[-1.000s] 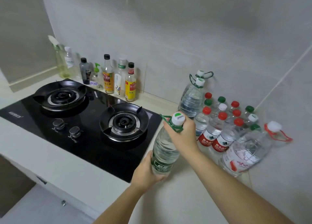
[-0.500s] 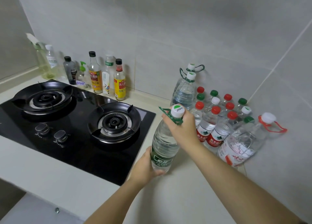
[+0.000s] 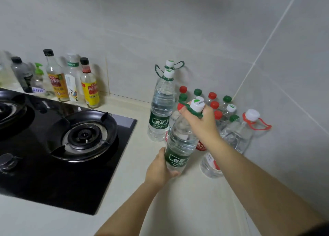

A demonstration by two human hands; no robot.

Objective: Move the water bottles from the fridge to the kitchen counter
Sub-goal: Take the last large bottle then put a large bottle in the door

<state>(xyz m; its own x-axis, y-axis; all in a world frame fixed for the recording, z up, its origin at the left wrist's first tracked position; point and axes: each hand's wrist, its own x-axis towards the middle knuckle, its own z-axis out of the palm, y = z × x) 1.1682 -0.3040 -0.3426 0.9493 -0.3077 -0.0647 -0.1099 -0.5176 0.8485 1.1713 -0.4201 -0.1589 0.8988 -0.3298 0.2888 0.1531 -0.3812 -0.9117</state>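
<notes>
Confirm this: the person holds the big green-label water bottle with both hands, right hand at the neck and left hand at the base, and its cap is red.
Not quite. The cap on the held water bottle is white with a green mark, as the head view shows. The rest stands: right hand at the neck, left hand at the base.

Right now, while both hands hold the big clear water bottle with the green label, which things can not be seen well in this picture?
- Head view: left stove burner, cut off by the left edge.
- Small red-capped bottles: bodies hidden behind the right hand and the held bottle.
- Held bottle's base: covered by the left hand; touching the counter or not is unclear.
- Condiment bottle labels: blurred, unreadable.
</notes>
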